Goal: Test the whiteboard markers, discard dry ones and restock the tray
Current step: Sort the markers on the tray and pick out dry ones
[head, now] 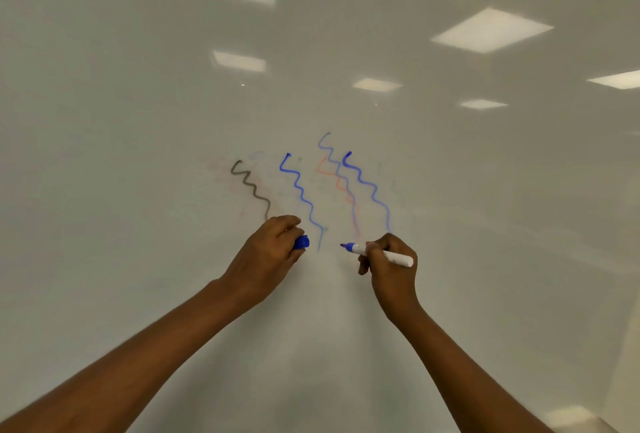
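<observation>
Evidently mid-test: right hand [389, 264] pinches uncapped blue marker [377, 254], tip toward the cap [301, 242] that left hand [273, 245] curls round, likely for recapping; squiggles [367, 186] dark.

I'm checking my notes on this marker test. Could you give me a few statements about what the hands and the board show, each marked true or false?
1. The right hand holds an uncapped blue marker. True.
2. The left hand is empty. False: it grips the blue cap.
3. The marker's tip points right, away from the cap. False: it points left, toward the cap.
4. On the whiteboard, a grey squiggle lies left of the blue squiggles. True.
5. Every squiggle on the board is blue. False: besides the grey one, a faint orange squiggle runs between two blue ones.
</observation>
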A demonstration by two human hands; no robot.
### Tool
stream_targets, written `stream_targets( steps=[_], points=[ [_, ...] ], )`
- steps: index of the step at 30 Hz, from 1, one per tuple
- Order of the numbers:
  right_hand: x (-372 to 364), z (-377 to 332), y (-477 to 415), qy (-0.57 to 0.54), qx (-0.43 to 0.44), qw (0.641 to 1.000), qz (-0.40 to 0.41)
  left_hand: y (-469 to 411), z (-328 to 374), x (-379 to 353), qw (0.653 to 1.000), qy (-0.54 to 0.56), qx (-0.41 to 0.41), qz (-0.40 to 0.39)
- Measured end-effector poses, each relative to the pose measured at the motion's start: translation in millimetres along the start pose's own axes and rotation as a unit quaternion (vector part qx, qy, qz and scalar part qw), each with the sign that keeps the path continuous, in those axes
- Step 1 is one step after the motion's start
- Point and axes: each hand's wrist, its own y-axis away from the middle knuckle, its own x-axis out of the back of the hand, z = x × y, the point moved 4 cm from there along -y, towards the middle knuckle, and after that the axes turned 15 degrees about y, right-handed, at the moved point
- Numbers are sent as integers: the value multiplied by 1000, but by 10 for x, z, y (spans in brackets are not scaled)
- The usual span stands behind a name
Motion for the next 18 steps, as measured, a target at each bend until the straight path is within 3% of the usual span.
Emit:
stream_targets(
  steps=[3,6,18],
  points=[
    [-16,-246,125,-131,-47,990,-8,60,83,-34,1000,15,-19,0],
    [-55,-415,248,-192,-70,979,-14,78,146,-28,999,39,-30,-14],
    [-93,-547,431,-183,-77,980,-8,188,212,47,999,42,-13,-19]
  ],
)
